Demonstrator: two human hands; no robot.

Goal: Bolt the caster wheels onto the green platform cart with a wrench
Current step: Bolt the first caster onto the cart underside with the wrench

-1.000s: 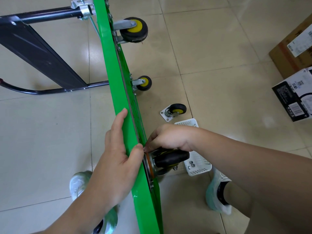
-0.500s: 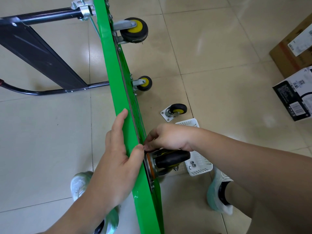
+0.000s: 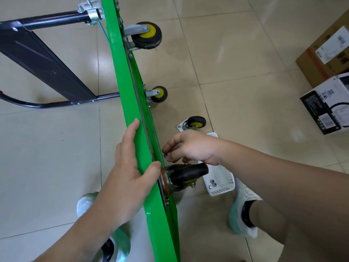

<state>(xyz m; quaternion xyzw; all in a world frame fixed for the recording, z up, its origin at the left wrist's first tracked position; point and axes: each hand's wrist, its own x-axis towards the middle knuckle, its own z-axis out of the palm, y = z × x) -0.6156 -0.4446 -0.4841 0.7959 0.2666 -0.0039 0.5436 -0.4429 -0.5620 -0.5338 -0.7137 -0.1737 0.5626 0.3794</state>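
Both hands at the nearest caster of the cart that stands on its edge

Nearest to me, my left hand point(image 3: 130, 173) clamps the upper rim of the green platform cart point(image 3: 124, 82), fingers flat on one face, thumb hooked over. The cart's lower end is cut off by the frame. My right hand point(image 3: 190, 148) has its fingertips drawn together at the underside, just above the black caster point(image 3: 188, 173). I cannot tell if they pinch something. The wrist hides part of the white basket point(image 3: 224, 186), which lies just behind the caster and crowds that side. Beyond it a loose caster point(image 3: 196, 122) lies on open tiles. Farther away, two mounted casters point(image 3: 149, 36) stick out to the right and the black handle point(image 3: 49, 63) to the left. The boxes point(image 3: 326, 103) are cut off at the right edge.
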